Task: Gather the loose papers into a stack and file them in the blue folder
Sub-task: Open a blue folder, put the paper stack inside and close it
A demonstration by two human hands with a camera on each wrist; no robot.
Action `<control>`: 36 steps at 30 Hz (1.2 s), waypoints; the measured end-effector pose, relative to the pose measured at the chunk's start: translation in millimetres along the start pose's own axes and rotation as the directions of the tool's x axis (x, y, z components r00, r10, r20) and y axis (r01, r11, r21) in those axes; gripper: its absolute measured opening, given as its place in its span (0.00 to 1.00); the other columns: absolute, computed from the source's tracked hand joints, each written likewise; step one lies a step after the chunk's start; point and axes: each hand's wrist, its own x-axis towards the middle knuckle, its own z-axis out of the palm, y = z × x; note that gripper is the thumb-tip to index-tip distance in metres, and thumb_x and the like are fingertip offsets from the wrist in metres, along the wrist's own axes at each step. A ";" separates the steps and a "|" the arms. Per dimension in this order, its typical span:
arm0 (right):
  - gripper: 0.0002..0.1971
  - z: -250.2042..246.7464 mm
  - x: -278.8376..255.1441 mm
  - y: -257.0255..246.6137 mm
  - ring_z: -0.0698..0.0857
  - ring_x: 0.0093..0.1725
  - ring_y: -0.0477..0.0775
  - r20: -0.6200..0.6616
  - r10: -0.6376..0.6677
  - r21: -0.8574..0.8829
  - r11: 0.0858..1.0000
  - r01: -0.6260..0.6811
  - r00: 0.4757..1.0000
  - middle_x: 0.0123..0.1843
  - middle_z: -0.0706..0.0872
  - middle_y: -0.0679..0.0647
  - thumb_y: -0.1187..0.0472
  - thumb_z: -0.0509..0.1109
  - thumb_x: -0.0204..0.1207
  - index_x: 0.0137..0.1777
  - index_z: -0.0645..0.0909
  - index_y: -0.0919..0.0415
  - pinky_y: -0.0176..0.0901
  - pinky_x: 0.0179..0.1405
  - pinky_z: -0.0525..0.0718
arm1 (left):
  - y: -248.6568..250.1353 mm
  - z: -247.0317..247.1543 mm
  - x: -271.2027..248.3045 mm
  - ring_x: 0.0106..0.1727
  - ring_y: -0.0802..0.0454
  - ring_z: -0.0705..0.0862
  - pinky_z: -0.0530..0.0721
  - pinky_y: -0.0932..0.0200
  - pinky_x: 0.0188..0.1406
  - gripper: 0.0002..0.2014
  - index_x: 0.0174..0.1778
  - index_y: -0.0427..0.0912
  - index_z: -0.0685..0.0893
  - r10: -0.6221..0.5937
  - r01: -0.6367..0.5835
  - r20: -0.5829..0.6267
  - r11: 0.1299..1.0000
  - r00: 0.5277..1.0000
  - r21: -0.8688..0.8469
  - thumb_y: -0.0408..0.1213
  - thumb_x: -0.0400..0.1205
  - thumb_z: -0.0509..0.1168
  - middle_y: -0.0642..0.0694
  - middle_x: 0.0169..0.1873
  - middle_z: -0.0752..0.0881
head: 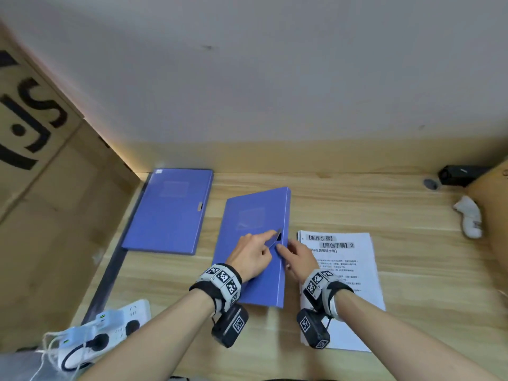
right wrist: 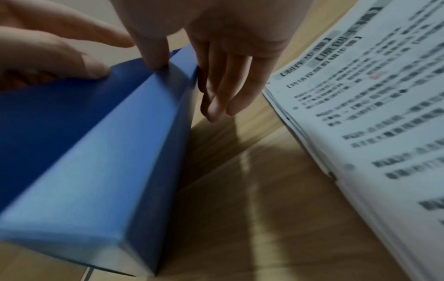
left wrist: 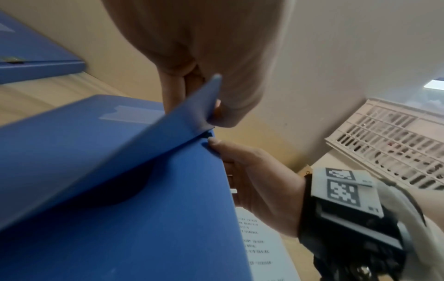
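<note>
On the desk [head: 357, 204], left hand [head: 251, 257] pinches the blue folder's [head: 255, 213] flap [head: 273, 240]; right hand [head: 298, 257], seemingly flat, braces it.

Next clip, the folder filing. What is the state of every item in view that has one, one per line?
near blue folder: flat on the table, closure flap raised
closure flap: lifted, pinched by the left hand
right hand: fingers straight, steadying the near blue folder's edge
far blue folder: closed, lying flat
paper stack: gathered, beside the near blue folder, not filed
power strip: plugs inserted
</note>
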 end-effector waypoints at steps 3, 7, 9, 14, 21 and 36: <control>0.16 1.4 11.4 -2.5 0.87 0.34 0.42 0.043 0.013 -0.022 1.000 -0.012 0.999 0.34 0.90 0.41 0.41 0.67 0.68 0.49 0.87 0.49 0.49 0.40 0.84 | -3.6 -17.6 -5.8 0.32 0.42 0.75 0.84 0.54 0.40 0.28 0.73 0.51 0.79 0.008 -0.010 -0.072 1.000 0.997 -0.022 0.30 0.77 0.56 0.50 0.16 0.70; 0.08 -10.8 13.2 -9.8 0.89 0.57 0.58 -0.029 0.079 -0.060 0.995 -0.081 0.996 0.53 0.89 0.48 0.52 0.68 0.78 0.54 0.83 0.50 0.59 0.62 0.85 | -13.2 -47.2 -8.0 0.19 0.51 0.67 0.70 0.69 0.22 0.22 0.64 0.49 0.86 0.004 -0.032 -0.218 0.992 0.976 -0.126 0.28 0.76 0.59 0.51 0.13 0.66; 0.17 -19.5 13.0 -8.1 0.85 0.63 0.62 -0.085 0.107 -0.123 0.985 -0.117 0.991 0.60 0.87 0.57 0.56 0.66 0.82 0.67 0.80 0.63 0.55 0.67 0.81 | -24.0 -65.1 -8.3 0.20 0.54 0.65 0.74 0.57 0.21 0.19 0.57 0.50 0.87 -0.020 -0.017 -0.261 0.990 0.965 -0.139 0.28 0.76 0.60 0.53 0.16 0.72; 0.24 -21.7 23.7 -2.5 0.86 0.59 0.61 -0.145 0.149 -0.253 0.950 -0.182 0.978 0.61 0.87 0.57 0.55 0.69 0.80 0.75 0.73 0.58 0.47 0.58 0.81 | -57.8 -102.0 -9.8 0.43 0.47 0.88 0.85 0.53 0.42 0.21 0.64 0.52 0.85 -0.096 0.055 -0.407 0.992 0.908 -0.111 0.27 0.80 0.60 0.40 0.43 0.91; 0.40 4.2 34.0 7.8 0.56 0.85 0.63 0.020 0.086 -0.683 0.729 -0.049 0.996 0.88 0.49 0.59 0.60 0.70 0.77 0.85 0.52 0.60 0.53 0.78 0.68 | -94.2 -112.2 -4.3 0.86 0.36 0.48 0.67 0.33 0.71 0.16 0.61 0.45 0.81 -0.146 0.257 -0.211 0.582 0.966 0.771 0.41 0.77 0.68 0.41 0.86 0.40; 0.34 21.6 30.0 23.9 0.41 0.88 0.58 0.173 0.112 -0.923 0.366 0.121 0.979 0.89 0.38 0.57 0.46 0.51 0.85 0.87 0.44 0.55 0.62 0.79 0.66 | -167.5 -26.9 1.2 0.66 0.42 0.81 0.79 0.51 0.63 0.16 0.64 0.43 0.82 -0.453 0.223 0.179 0.698 0.873 0.681 0.40 0.82 0.57 0.42 0.67 0.81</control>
